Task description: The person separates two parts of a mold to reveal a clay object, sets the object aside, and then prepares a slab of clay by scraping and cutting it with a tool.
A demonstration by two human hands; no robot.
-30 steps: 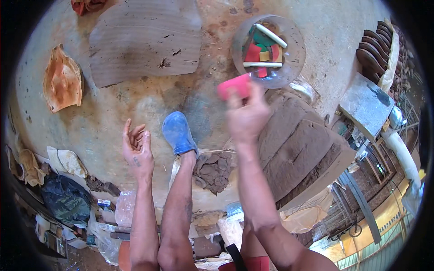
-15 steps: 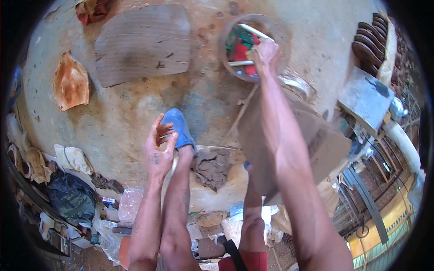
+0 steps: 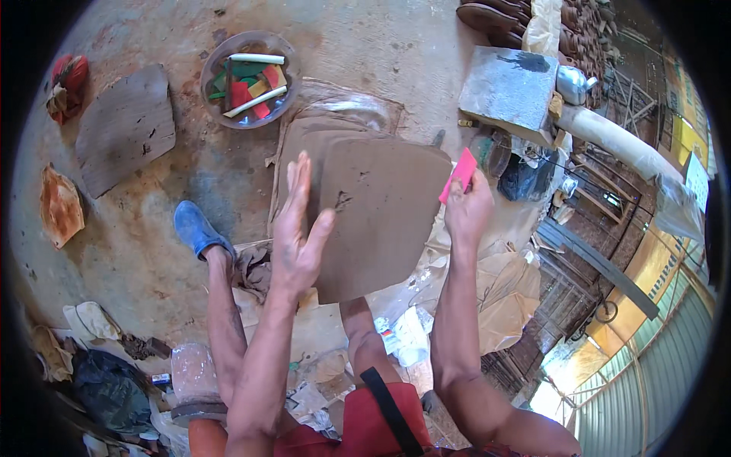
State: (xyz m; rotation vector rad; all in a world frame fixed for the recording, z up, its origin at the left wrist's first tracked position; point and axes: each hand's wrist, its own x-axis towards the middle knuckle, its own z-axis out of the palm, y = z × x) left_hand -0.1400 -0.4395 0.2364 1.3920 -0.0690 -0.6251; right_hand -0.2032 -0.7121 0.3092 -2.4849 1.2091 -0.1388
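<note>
A broad brown clay slab (image 3: pixel 381 221) lies in front of me on a stack of similar slabs, a few small gouges in its top. My right hand (image 3: pixel 468 209) is closed on a flat pink scraper (image 3: pixel 459 174) at the slab's right edge. By the slab's left edge is my left hand (image 3: pixel 297 244), fingers stretched, thumb apart and nothing in it. Whether it touches the slab I cannot tell. Beyond the stack stands a clear plastic bowl (image 3: pixel 209 62) containing red, green and yellowish flat pieces. Two pale sticks (image 3: pixel 257 58) lie across it.
Another clay slab (image 3: pixel 129 129) lies on the floor at left, near an orange-brown moulded piece (image 3: pixel 61 207) and a red cloth bundle (image 3: pixel 70 80). A grey block (image 3: pixel 506 87) stands at far right. My foot in a blue shoe (image 3: pixel 198 227) rests left of the stack.
My right hand has come out of the bowl with the pink scraper and moved to the slab's right edge. My left hand has moved from beside the blue shoe to the slab's left edge.
</note>
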